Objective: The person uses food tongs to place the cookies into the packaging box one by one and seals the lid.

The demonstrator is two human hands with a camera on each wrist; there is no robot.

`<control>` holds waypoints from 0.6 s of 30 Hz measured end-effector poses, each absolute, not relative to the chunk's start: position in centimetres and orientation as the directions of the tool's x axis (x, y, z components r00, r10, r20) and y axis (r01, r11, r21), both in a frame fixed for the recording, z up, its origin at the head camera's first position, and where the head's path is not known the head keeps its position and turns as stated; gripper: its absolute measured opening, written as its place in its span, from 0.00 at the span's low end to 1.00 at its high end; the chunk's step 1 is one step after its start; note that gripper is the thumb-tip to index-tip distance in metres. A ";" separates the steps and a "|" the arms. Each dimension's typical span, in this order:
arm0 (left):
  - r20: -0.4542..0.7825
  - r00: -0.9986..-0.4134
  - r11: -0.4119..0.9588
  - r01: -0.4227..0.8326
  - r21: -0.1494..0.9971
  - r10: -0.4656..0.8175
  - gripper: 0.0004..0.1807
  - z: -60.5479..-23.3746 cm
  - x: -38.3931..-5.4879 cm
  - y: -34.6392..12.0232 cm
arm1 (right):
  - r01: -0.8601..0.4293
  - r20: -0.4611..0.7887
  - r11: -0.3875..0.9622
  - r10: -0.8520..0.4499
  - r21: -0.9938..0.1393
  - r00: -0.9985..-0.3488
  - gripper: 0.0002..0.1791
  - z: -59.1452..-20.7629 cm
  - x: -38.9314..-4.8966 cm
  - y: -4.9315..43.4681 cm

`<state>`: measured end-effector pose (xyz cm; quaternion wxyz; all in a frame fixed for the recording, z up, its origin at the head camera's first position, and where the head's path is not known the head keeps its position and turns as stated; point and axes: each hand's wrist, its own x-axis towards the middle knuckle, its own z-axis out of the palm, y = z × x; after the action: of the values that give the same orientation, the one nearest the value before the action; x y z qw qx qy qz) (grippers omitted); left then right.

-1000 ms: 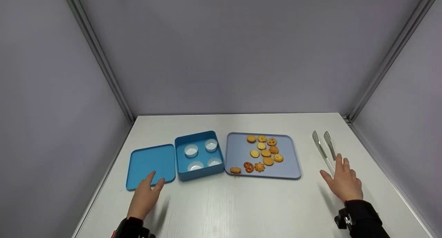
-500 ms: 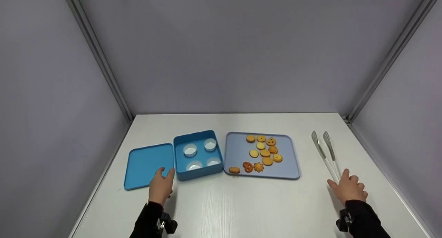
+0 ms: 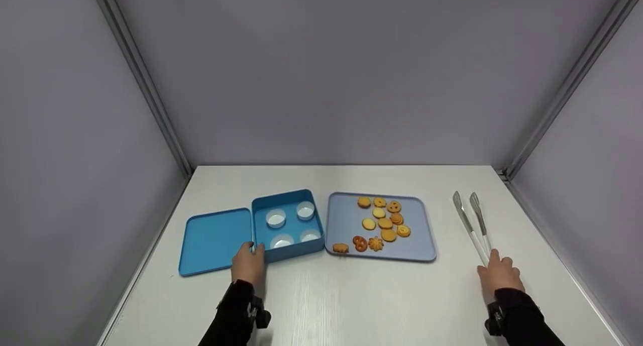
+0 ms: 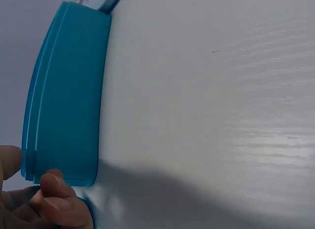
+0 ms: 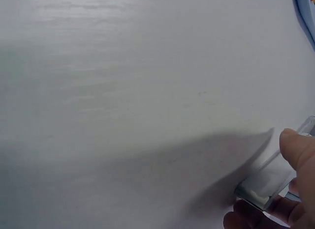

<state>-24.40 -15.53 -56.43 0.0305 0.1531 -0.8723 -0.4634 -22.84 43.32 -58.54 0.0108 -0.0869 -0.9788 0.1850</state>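
At the near left corner of an open blue box [image 3: 294, 252], my left hand [image 3: 247, 264] grips the wall. In the left wrist view the thumb [image 4: 9, 161] lies over the box rim and curled fingertips [image 4: 64, 209] meet the corner from below. Small white cups [image 3: 276, 218] stand inside the box. Over on the right, my right hand [image 3: 500, 274] holds the handle end of metal tongs [image 3: 477, 237], whose arms are spread on the table. The right wrist view has the thumb [image 5: 294, 146] on one side of the clear handle end [image 5: 261, 187] and fingers curled beneath.
A blue lid [image 3: 215, 241] lies flat left of the box. Right of the box sits a grey-blue tray [image 3: 346, 218] bearing several cookies [image 3: 386, 223]. Grey walls [image 3: 341, 75] enclose the back and sides of the white table [image 3: 321, 301].
My left hand has moved right from over the lid to the box corner and taken hold there. The right hand has come down and back onto the tongs' handle end and gripped it.
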 end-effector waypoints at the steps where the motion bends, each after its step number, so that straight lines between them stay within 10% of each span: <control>1: -0.089 -0.950 0.527 -0.243 0.814 -0.300 0.30 -56.4 -24.5 -15.4 | 0.159 0.009 0.920 0.173 -0.358 -0.985 0.33 -58.7 -22.9 43.2; 18: -0.198 -0.940 0.437 -0.307 0.845 -0.277 0.32 -56.8 -23.7 -15.9 | 0.244 -0.057 0.825 0.251 -0.509 -0.966 0.18 -58.0 -23.2 43.0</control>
<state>-23.68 -15.91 -56.80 -0.0149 0.1720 -0.8476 -0.5018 -23.23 43.05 -57.98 0.0063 -0.1297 -0.9553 0.2655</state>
